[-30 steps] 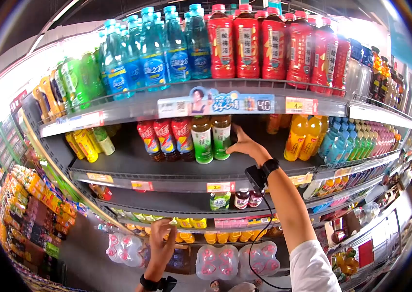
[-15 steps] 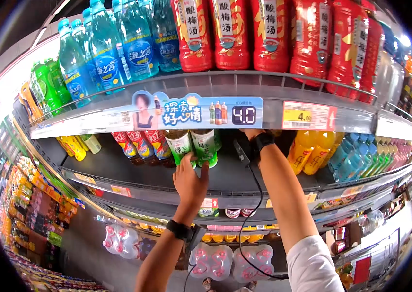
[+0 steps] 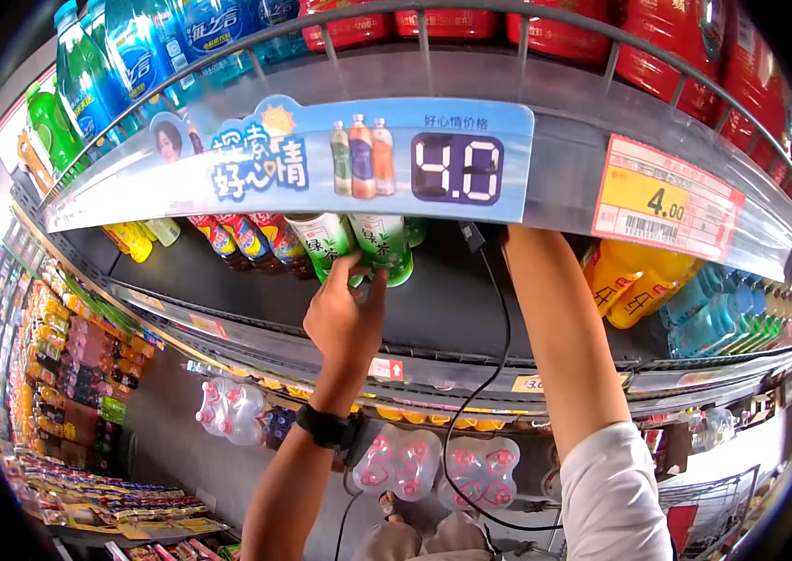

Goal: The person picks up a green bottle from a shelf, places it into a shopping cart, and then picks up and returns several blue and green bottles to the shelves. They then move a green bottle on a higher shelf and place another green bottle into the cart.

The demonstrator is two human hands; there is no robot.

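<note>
A bare stretch of dark shelf (image 3: 452,313) lies open between 2 green tea bottles (image 3: 358,245) and the orange bottles (image 3: 629,285) to the right. The right arm (image 3: 559,327) runs through this gap, its hand hidden behind the price strip (image 3: 321,164), which hangs low across the front. The left hand (image 3: 344,318) meets the green bottles at the shelf's edge. Red-labelled bottles (image 3: 251,238) stand close on their left; further left the shelf is bare again.

Two green-labelled tea bottles (image 3: 358,245), upright, side by side, on the dark shelf under the price strip
</note>
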